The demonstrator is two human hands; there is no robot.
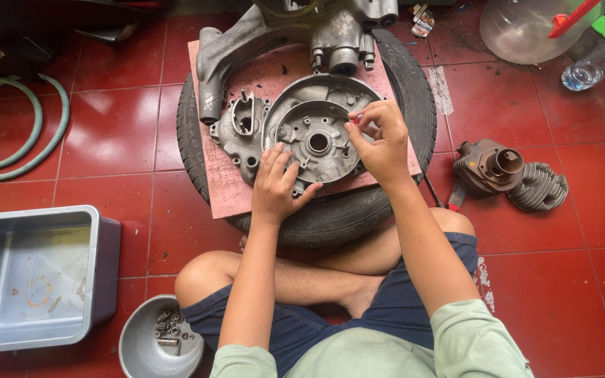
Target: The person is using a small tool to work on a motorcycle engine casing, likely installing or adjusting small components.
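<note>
A grey metal engine case half lies flat on a reddish board, which rests on a black tyre on the floor. My left hand presses down on the case's near rim, fingers spread. At the case's right rim, my right hand pinches something small and reddish between thumb and fingers; I cannot tell what it is. A second, larger engine casting sits at the far end of the board.
A grey plastic tub stands at the left, a metal bowl of small parts by my knee. A finned cylinder and head lie at the right. Green hose at far left, a plastic jug and bottle at top right.
</note>
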